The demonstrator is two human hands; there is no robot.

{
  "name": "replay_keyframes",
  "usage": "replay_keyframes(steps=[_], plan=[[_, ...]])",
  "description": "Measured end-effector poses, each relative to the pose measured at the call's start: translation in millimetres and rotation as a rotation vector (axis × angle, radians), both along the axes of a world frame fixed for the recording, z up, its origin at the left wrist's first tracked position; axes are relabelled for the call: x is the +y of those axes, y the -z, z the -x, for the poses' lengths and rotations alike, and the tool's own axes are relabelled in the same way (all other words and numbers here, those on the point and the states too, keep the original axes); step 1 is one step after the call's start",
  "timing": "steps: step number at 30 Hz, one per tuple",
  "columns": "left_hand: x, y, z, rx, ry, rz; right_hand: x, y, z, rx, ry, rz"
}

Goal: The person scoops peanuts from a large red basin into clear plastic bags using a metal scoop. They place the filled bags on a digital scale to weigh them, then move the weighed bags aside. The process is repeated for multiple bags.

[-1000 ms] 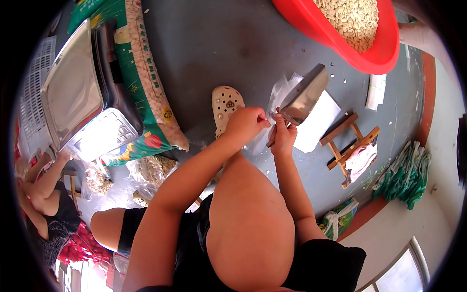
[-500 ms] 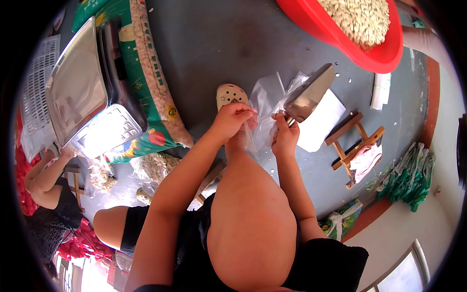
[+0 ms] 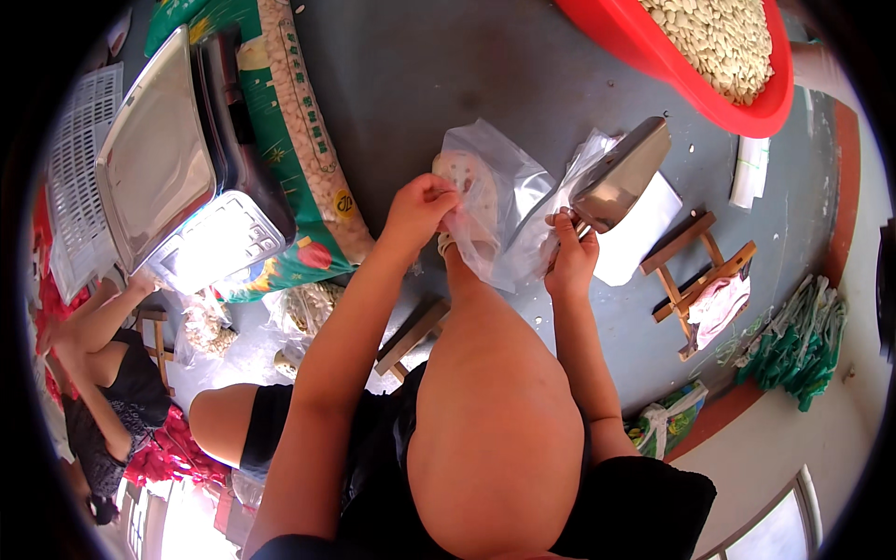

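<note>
A clear plastic bag [image 3: 509, 191] is stretched between my hands, over my pale clog [image 3: 455, 166]. My left hand [image 3: 422, 213] is closed, pinching the bag's left edge. In my right hand [image 3: 572, 257], the fingers wrap round the handle of a shiny metal scoop [image 3: 627, 177]. More clear plastic is bunched beside that hand, partly behind the scoop; whether the fingers also grip it is hard to make out. The scoop is tilted up to the right, above a white sheet [image 3: 639, 229] on the floor.
A red basin [image 3: 644, 79] of pale, seed-like pieces stands at far right. To the left are a scale [image 3: 159, 154], a printed green sack [image 3: 289, 131] and a white crate [image 3: 84, 159]. Rightward are a wooden stool [image 3: 686, 243] and green bags [image 3: 793, 341]. A co-worker [image 3: 117, 373] sits at left.
My left hand has moved left, pulling the bag out wider between my hands. The right hand still holds the scoop. The whole view has shifted slightly, and the co-worker's arms have moved.
</note>
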State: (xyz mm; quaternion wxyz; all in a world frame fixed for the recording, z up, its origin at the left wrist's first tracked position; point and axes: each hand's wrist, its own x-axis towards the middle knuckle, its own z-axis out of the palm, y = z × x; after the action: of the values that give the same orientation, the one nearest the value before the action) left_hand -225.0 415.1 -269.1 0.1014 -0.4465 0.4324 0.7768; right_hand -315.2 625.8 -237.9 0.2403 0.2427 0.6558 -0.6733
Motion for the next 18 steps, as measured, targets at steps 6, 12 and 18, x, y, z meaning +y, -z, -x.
replay_keyframes(steps=[6, 12, 18], plan=[[-10, 2, -41, -0.146, 0.253, 0.251, 5, 12, -9, -0.009, 0.007, 0.023], [-4, 9, -52, -0.062, 0.071, 0.178, 6, 15, -14, -0.085, -0.028, -0.028], [-8, 19, -57, -0.074, -0.017, 0.148, 12, 17, -12, -0.005, 0.007, -0.022]])
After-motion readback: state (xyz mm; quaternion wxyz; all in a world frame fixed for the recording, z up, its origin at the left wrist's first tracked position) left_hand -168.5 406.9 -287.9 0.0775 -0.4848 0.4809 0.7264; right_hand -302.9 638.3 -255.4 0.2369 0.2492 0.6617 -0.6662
